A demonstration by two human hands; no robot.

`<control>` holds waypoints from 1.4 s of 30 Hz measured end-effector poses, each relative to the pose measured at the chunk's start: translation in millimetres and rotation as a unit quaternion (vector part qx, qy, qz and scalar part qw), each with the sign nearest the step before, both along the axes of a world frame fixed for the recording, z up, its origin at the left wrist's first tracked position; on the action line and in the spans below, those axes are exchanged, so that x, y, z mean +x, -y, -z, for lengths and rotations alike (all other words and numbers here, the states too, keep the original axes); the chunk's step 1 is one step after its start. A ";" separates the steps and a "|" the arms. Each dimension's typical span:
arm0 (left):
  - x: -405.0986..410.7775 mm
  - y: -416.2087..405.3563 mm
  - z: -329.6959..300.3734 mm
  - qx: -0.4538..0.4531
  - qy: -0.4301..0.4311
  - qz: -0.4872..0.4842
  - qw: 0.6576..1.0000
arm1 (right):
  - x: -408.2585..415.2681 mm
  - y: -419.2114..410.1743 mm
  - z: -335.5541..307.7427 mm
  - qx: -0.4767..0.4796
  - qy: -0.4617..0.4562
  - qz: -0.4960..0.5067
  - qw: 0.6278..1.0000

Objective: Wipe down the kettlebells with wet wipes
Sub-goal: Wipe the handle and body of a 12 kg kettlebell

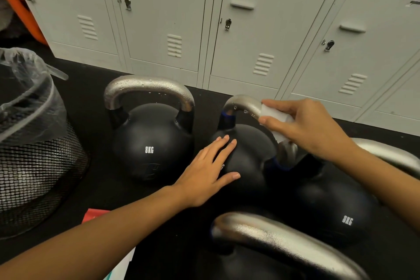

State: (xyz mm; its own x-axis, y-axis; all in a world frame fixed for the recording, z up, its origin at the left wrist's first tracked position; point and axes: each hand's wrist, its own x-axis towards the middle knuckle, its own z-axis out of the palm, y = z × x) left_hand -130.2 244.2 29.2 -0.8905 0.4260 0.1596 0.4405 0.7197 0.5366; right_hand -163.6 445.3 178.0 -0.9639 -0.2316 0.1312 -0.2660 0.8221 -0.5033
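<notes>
Wiping a kettlebell handle (244, 105): right hand (306, 127) curled around a folded white wipe (276, 118), pressing it onto the top of the silver handle, thumb and fingertips pinching the wipe from both sides. Water droplets visible on the bare metal just left of the wipe. Left hand (208, 174) flat and open, fingers straight and slightly spread, resting on the round black body of the same kettlebell (247, 161), at centre of view on a black floor (91, 88).

Just to the left, a second kettlebell (152, 143), upright, marked 8KG in white, its silver handle beaded with droplets. To the right and nearer, a third kettlebell (334, 211), also marked 8KG, partly hidden under the right forearm. At the bottom edge, very close, the blurred silver handle of a fourth kettlebell (284, 241).

Far left, a black mesh bin (38, 170) lined with a clear plastic bag. Beside the left forearm, a corner of a red packet (93, 213); contents impossible to tell. Behind everything, a row of pale grey lockers (227, 29) with small keyholes and vent slots, standing along the back of the floor.
</notes>
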 end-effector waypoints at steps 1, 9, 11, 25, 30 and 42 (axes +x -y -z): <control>-0.2 0.0 0.2 -0.001 -0.001 -0.001 1.000 | 4.8 -4.7 2.9 -0.008 0.000 0.005 1.000; 0.5 0.0 -0.2 -0.005 -0.011 -0.001 1.000 | 3.1 -1.8 7.7 -0.074 0.034 0.012 0.997; 0.5 0.2 0.2 -0.005 -0.013 0.000 1.000 | -8.1 6.9 3.7 -0.111 0.084 0.005 0.990; 1.1 -0.2 0.4 -0.002 -0.015 -0.001 1.000 | 12.4 -5.5 8.0 0.053 0.003 -0.020 0.998; 1.0 -0.3 -0.2 -0.001 -0.013 -0.005 1.000 | -2.3 29.1 -0.3 0.190 -0.077 -0.062 0.977; 2.0 0.8 -1.5 0.019 -0.002 0.000 1.000 | -98.3 103.4 -13.8 0.332 0.146 -0.117 0.925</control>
State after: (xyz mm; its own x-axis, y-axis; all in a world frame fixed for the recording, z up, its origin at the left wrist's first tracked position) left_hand -128.2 243.5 30.7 -0.8899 0.4195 0.1790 0.4424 0.6984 0.5626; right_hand -261.9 341.9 191.7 -0.8496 -0.3739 -0.3720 -0.4076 0.9131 0.0131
